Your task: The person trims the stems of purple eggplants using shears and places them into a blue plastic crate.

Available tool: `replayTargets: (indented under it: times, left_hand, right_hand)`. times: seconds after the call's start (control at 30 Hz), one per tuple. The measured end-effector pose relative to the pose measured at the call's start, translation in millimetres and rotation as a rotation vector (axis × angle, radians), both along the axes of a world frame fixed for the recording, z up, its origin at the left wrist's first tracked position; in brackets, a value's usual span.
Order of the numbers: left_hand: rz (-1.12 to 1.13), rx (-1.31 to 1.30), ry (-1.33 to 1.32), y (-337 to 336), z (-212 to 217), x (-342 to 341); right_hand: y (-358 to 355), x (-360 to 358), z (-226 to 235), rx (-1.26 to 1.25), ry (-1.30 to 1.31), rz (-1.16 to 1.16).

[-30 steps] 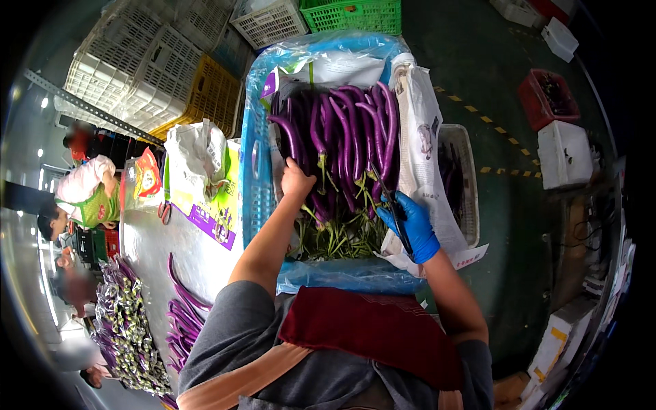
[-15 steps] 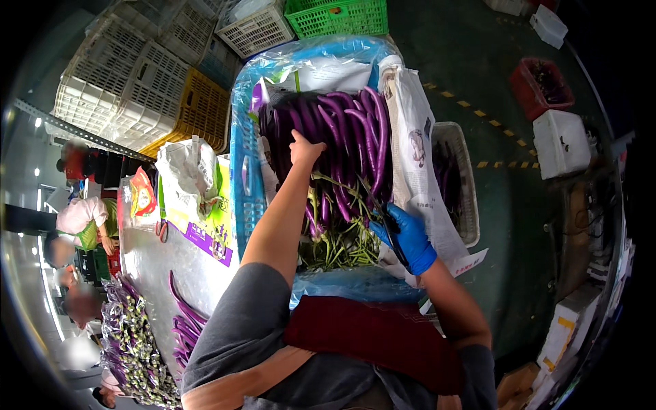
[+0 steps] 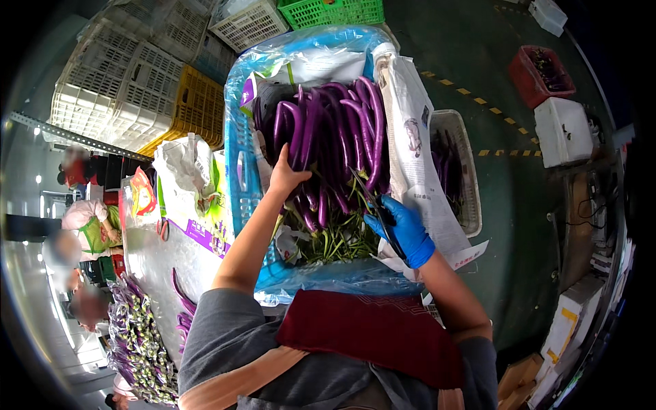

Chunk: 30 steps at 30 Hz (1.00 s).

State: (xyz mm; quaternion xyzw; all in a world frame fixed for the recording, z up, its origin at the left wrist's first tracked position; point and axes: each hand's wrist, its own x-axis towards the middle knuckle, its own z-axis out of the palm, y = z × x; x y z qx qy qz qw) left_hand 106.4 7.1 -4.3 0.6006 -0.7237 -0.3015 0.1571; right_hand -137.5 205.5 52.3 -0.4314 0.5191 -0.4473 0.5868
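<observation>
Inventory by count:

- Blue plastic crate lined with clear plastic film (image 3: 239,171): one.
- Long purple eggplants with green stems (image 3: 342,137), piled in the crate: more than a dozen; exact number cannot be told.
- Sheets of printed white paper (image 3: 410,137) along the crate's right edge: at least one.
- Bare left hand (image 3: 285,179): one.
- Blue-gloved right hand (image 3: 403,229): one.
- Dark scissors (image 3: 372,205): one pair.
- Green plastic basket (image 3: 335,10): one.
- Yellow plastic crate (image 3: 191,106): one.
- White plastic crates (image 3: 109,82), stacked: several.
- Red bin (image 3: 540,72): one.
- White foam box (image 3: 564,130): one.
</observation>
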Motion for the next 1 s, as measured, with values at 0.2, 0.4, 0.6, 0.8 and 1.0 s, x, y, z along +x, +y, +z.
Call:
replayTargets:
  times: [0.2, 0.4, 0.6, 0.8, 1.0]
  left_hand:
    - [0.205, 0.038, -0.329, -43, 17, -71]
    - [0.124, 0.275, -0.102, -76, -8, -78]
    - [0.299, 0.262, -0.377, -51, 2, -135]
    - [0.357, 0.182, 0.011, -62, -25, -104]
    - [0.105, 0.754, 1.035, -34, 16, -35]
  right_hand:
    - [1, 4, -5, -0.132, 0.013, -0.076]
    - [1, 6, 4, -0.065, -0.114, -0.063]
    - [0, 5, 1, -0.085, 0.05, -0.065]
    - [0, 4, 6, 0.081, -0.437, -0.196]
    - [-2, 0, 13, -0.036, -0.3, -0.099]
